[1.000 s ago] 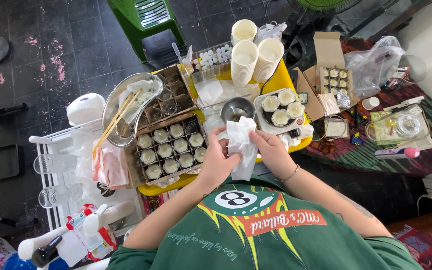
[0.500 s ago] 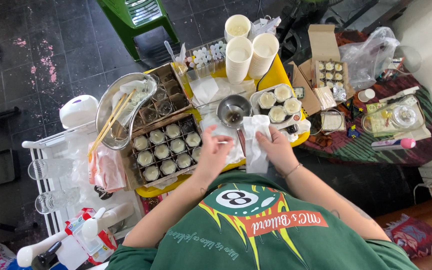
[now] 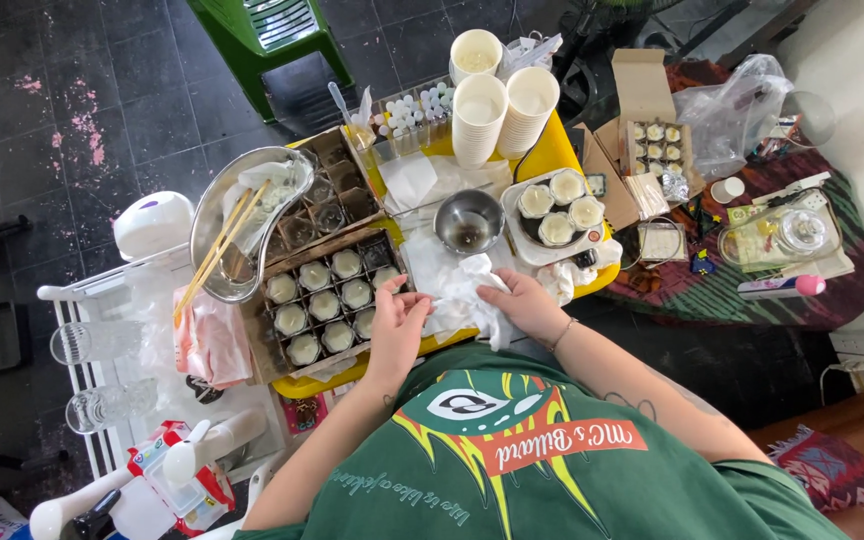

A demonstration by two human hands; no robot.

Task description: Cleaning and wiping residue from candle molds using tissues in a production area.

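My left hand (image 3: 399, 322) and my right hand (image 3: 520, 300) both press on a crumpled white tissue (image 3: 457, 290) lying on the yellow tray (image 3: 552, 152) in front of me. The left hand holds the tissue's left edge, next to a cardboard divider box (image 3: 324, 300) filled with several small glass jars of pale wax. The right hand grips the tissue's right side. Just beyond the tissue stands a small steel bowl (image 3: 469, 221), and to its right a round plate (image 3: 555, 208) carries three filled cups.
Stacks of white paper cups (image 3: 504, 110) stand at the back. A metal basin (image 3: 238, 222) with chopsticks sits to the left. An open cardboard box (image 3: 656, 140), plastic bags and a glass lid lie on the patterned cloth at right. A green chair (image 3: 264, 32) stands beyond.
The tissue was held up between both hands a second ago; it has come down onto the tray and both hands now press it flat there.
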